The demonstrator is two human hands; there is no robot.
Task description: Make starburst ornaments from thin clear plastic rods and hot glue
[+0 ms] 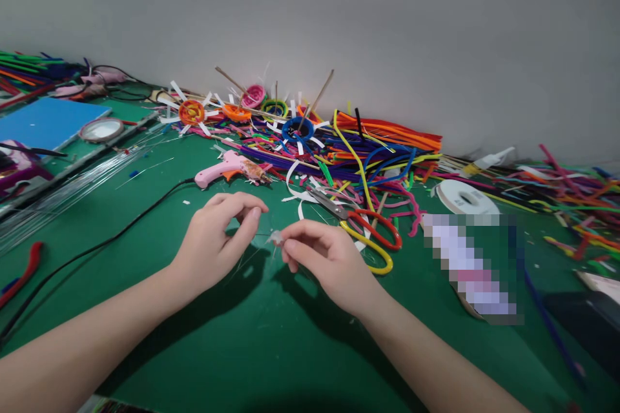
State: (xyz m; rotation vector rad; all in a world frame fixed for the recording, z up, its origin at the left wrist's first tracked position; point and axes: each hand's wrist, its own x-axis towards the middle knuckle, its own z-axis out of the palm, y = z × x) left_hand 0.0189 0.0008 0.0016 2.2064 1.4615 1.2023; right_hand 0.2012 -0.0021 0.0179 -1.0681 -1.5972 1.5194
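Note:
Between the thumb and forefinger of my right hand [322, 258] is a small translucent whitish piece [276, 237] with thin strands sticking out. My left hand [217, 239] is just left of it, thumb and forefinger pinched together; anything between those tips is too small to make out. A pink glue gun [227, 168] lies behind my left hand, its black cord running to the left. Scissors with red and yellow handles [371, 232] lie open behind my right hand, beside curled white strips [292, 184].
Pipe cleaners [387, 132] heap along the wall, with small coloured wheel shapes [298, 130] and sticks on them. A white spool [465, 199] and a pixelated patch are at the right. A tape roll [101, 130] and blue sheet [43, 122] are at the left on the green table [271, 361].

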